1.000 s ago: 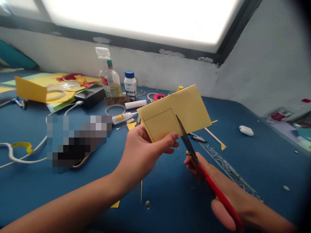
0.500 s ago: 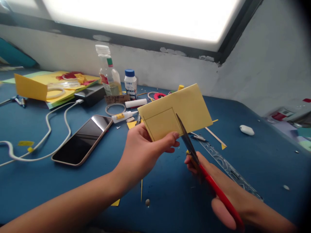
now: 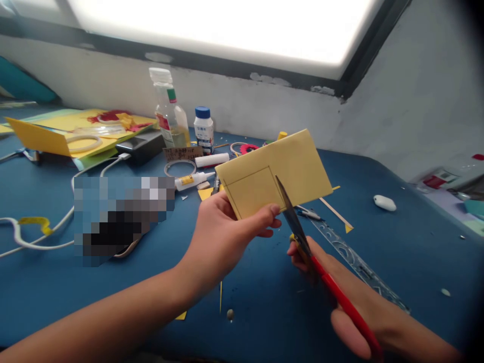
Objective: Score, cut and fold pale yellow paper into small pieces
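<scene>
At the near right of the blue table (image 3: 264, 302), the right hand (image 3: 344, 277) is closed around the red-handled scissors (image 3: 325, 277), with the thumb at the large handle and the fingers curled near the pivot. One long blade slants up to the left across the front of a yellow paper (image 3: 298, 166). I cannot tell how far apart the blades stand, since only one shows clearly.

Just to the left, the left hand (image 3: 227, 227) pinches that paper by its lower edge, thumb on the front face and fingers behind. The paper is held tilted above the table, its left half bearing a rectangle drawn in dark lines; the blade tip lies just right of the rectangle's right-hand line.

Below the hands rests a small round bead (image 3: 230, 314). Beyond the right hand, a clear ruler (image 3: 359, 267) runs diagonally, a pen (image 3: 310, 214) at its far end, and a rounded white case (image 3: 384, 203) sits well apart to the right. On the left, pixel blocks hide most of a dark object beside a white cable (image 3: 49, 247).

Farther back lie a glue bottle (image 3: 189, 180) and a black box (image 3: 139, 146), then a blue-capped bottle (image 3: 204, 133) and a taller clear bottle (image 3: 172, 121) near the wall (image 3: 378, 121), under a bright window (image 3: 227, 30).
</scene>
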Demonstrator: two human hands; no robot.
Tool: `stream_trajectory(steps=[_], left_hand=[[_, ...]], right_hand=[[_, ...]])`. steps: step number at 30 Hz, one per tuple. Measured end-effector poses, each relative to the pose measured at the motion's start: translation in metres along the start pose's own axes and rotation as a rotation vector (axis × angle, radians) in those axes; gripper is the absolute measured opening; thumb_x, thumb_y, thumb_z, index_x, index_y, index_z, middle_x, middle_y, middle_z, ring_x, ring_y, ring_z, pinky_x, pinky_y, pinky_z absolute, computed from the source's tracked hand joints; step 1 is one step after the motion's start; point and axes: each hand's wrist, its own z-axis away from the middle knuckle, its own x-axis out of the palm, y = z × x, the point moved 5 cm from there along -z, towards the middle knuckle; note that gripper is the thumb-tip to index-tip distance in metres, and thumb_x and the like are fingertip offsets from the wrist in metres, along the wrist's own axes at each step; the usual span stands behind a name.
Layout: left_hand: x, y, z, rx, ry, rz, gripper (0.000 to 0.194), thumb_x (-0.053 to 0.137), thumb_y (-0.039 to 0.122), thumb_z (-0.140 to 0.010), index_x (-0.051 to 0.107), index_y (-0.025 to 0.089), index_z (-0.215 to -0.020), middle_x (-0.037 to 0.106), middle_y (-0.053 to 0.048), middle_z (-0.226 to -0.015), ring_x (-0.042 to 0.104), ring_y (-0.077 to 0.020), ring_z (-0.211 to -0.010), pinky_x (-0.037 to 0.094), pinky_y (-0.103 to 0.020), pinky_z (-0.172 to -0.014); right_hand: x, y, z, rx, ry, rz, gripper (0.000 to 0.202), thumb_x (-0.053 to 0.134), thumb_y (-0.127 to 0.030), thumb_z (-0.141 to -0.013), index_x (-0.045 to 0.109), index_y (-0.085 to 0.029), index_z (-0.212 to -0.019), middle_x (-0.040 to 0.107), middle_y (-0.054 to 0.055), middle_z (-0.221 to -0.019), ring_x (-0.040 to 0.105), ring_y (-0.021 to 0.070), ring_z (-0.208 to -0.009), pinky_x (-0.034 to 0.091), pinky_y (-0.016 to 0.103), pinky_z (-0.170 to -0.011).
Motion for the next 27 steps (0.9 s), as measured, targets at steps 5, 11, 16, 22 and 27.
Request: stream_trajectory(steps=[5,11,16,22,27], left_hand=[[-0.0007,0.0002,0.0004,0.001,0.008,-0.014,0.023,0.075,0.028,-0.071,0.069,0.016,-0.090,0.072,-0.002,-0.075,0.068,-0.0133,-0.061,0.054,-0.017,-0.052],[-0.0005,-0.0001,0.0016,0.002,0.004,-0.008,0.023,0.076,0.029,-0.070,0.069,0.017,-0.089,0.072,-0.002,-0.075,0.068,-0.0128,-0.061,0.054,-0.016,-0.052],[-0.0012,-0.0004,0.0010,-0.007,0.021,-0.011,0.027,0.076,0.029,-0.070,0.069,0.016,-0.093,0.073,-0.003,-0.078,0.068,-0.0140,-0.060,0.055,-0.018,-0.052],[-0.0005,0.0001,0.0010,-0.001,0.011,0.004,0.025,0.076,0.027,-0.070,0.069,0.016,-0.092,0.073,-0.003,-0.076,0.068,-0.0130,-0.060,0.055,-0.017,-0.052],[0.0007,0.0007,0.0012,-0.005,-0.008,0.033,0.021,0.075,0.025,-0.071,0.070,0.017,-0.090,0.072,-0.001,-0.075,0.068,-0.0117,-0.060,0.054,-0.015,-0.053]], right_hand=[[0.0005,0.0038,0.0012,0.000,-0.005,-0.015,0.063,0.077,-0.043,-0.054,0.052,-0.023,-0.108,0.062,0.005,-0.086,0.056,0.0286,-0.089,0.049,0.038,-0.078],[0.0020,0.0062,0.0021,0.000,-0.015,-0.012,0.067,0.078,-0.046,-0.053,0.051,-0.023,-0.110,0.060,0.003,-0.082,0.056,0.0281,-0.089,0.050,0.037,-0.077],[0.0007,0.0065,0.0016,-0.025,0.004,0.004,0.065,0.075,-0.053,-0.055,0.053,-0.022,-0.108,0.060,0.003,-0.079,0.056,0.0284,-0.088,0.049,0.036,-0.075],[0.0007,0.0062,0.0020,-0.017,-0.017,-0.047,0.070,0.073,-0.064,-0.050,0.054,-0.022,-0.102,0.060,0.003,-0.078,0.056,0.0286,-0.087,0.049,0.036,-0.075],[0.0008,0.0072,0.0031,-0.002,-0.021,-0.044,0.063,0.074,-0.056,-0.054,0.053,-0.023,-0.104,0.062,0.004,-0.079,0.057,0.0272,-0.084,0.050,0.036,-0.075]])
